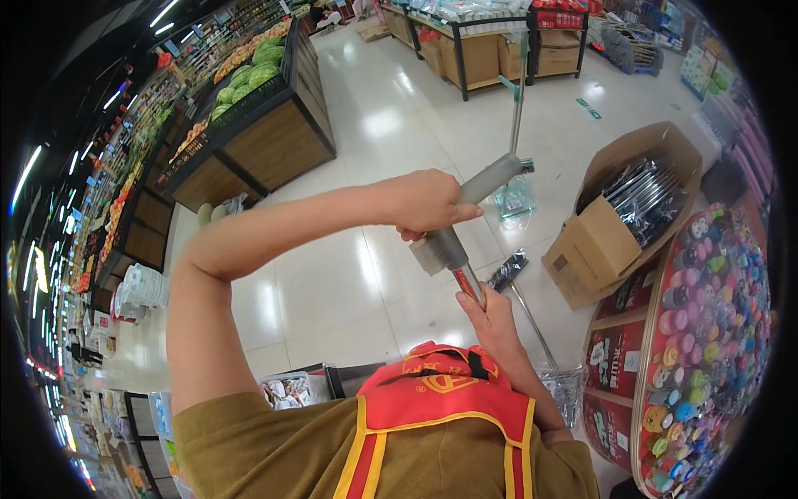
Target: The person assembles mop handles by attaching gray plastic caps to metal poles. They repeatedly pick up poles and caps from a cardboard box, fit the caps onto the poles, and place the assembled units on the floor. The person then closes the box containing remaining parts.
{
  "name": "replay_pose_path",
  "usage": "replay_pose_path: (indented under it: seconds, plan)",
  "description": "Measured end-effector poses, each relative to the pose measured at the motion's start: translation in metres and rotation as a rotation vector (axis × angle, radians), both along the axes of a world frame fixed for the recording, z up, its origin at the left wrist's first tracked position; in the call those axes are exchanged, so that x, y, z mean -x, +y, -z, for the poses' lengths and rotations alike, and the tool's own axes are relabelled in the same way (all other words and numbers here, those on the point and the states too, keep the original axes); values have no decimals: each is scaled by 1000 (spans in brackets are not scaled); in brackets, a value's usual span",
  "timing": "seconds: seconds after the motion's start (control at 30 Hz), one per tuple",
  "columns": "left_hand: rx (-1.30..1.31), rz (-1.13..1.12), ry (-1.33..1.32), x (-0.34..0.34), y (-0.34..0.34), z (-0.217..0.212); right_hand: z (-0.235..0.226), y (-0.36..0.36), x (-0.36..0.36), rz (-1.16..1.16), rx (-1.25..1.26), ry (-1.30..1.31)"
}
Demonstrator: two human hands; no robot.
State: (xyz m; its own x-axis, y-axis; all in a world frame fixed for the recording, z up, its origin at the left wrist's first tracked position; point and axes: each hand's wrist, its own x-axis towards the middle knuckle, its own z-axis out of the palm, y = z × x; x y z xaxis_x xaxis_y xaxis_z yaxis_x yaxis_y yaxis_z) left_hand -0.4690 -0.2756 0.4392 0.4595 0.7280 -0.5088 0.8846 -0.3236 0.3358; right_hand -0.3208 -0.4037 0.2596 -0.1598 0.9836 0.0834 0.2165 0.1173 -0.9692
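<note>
I hold a silver pole (470, 285) with a grey, cylinder-like plastic part (489, 182) at its upper end; its exact kind I cannot make out. My left hand (428, 201) is closed over the grey part, one finger stretched along it. Lower down, my right hand (492, 323) wraps round the pole, just above my red apron (449, 382). Past the grey part stands a thin pole with a green, plastic-wrapped foot (515, 198). A black, plastic-wrapped head (509, 270) on a long thin handle is below it, right of my hands.
At right, an open cardboard box (592, 249) holds several plastic-wrapped silver poles (644, 195). Beside it stands a display of small colourful items (706, 349). A fruit stand with watermelons (253, 76) is far left. Display tables (490, 50) stand at the back across pale floor tiles.
</note>
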Motion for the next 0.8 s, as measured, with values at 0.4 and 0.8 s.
replay_pose_path:
  seconds: [0.4, 0.8]
  plan:
    - [-584, 782, -598, 10, 20, 11, -8, 8, -45, -392, 425, 369]
    - [-407, 895, -1067, 8, -24, 26, -24, -5, -50, -625, 168, 222]
